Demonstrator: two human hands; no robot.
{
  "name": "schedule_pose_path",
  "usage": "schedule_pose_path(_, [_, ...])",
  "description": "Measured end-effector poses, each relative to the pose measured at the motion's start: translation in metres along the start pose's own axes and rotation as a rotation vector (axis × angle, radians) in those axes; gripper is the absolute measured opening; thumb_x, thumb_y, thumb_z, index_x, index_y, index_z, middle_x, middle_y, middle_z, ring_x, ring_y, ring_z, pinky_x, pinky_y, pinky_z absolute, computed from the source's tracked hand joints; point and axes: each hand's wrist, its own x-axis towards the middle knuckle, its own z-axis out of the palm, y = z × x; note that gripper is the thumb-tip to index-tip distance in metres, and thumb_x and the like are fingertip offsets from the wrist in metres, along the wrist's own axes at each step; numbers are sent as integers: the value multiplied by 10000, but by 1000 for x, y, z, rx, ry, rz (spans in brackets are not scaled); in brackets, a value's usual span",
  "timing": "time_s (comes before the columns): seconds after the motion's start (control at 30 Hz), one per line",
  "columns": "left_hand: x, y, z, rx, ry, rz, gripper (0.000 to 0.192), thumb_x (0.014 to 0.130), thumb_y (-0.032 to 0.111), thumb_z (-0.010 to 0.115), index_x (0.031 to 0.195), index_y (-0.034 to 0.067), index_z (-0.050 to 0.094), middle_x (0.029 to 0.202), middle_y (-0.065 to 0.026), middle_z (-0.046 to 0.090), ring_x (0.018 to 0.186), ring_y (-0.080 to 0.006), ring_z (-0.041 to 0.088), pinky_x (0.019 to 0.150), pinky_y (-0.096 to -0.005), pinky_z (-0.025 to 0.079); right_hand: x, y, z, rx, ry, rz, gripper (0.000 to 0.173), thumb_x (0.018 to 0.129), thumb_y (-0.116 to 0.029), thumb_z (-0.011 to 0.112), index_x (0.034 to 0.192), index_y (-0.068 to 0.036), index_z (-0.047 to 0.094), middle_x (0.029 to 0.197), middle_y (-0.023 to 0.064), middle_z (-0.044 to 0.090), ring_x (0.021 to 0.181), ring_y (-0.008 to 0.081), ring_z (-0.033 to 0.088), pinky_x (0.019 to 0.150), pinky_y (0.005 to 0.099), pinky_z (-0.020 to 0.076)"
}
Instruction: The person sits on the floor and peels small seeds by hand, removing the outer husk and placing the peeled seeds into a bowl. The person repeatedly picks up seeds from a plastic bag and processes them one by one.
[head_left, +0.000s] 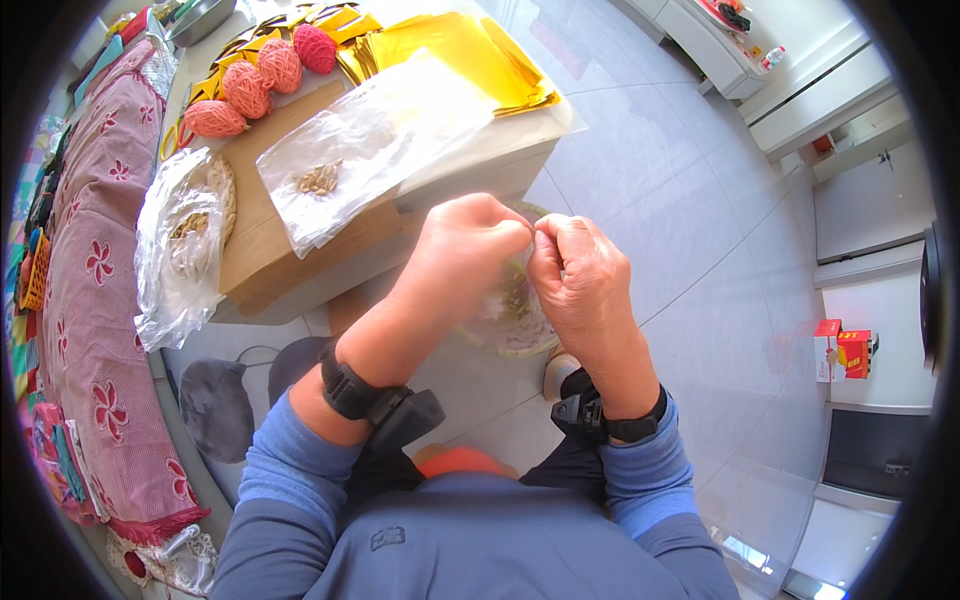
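My left hand (472, 247) and my right hand (581, 274) meet fingertip to fingertip in front of me. Both pinch thumb against forefinger, with a small brown thing between them that is mostly hidden. Beneath the hands, a round bin (517, 349) on the floor holds pale brown bits, partly covered by my left hand and blurred. Left of the hands, a clear plastic sheet or bag (420, 112) lies on the table with a small pile of seed-like pieces (318, 178). A crumpled plastic bag (176, 255) at the table's left corner contains more such pieces.
Cardboard (300, 247) covers the table's near edge. Further back are balls of coral yarn (247, 90), a crimson yarn ball (314, 49), yellow-handled scissors (171, 141) and gold foil sheets (457, 56). A sofa with a pink cover (105, 262) stands left; white cabinets (862, 202) stand right.
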Motion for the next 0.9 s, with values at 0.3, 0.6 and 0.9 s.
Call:
schedule_pose_path(0.3, [-1, 6, 0, -97, 4, -166, 116, 800, 64, 735, 783, 61, 620, 635, 32, 531, 466, -21, 361, 411, -199, 235, 22, -14, -36, 564, 41, 469, 69, 939, 12, 570, 987, 19, 620, 853, 65, 663, 692, 98, 588, 638, 222, 491])
schedule_pose_path(0.6, [7, -6, -11, -698, -281, -453, 361, 988, 353, 575, 933, 1, 633, 751, -23, 582, 557, -63, 448, 432, -202, 311, 25, -69, -107, 1006, -245, -267, 92, 844, 53, 654, 926, 22, 628, 810, 133, 640, 629, 189, 566, 512, 275, 448])
schedule_pose_path(0.9, [7, -6, -2, -1091, -302, -427, 679, 1035, 483, 323, 1343, -110, 445, 1328, -266, 500, 1254, -368, 491, 1045, -446, 446, 0, -103, -92, 1165, 168, -622, 123, 740, 3, 709, 787, 77, 622, 756, 195, 622, 515, 220, 531, 399, 289, 389])
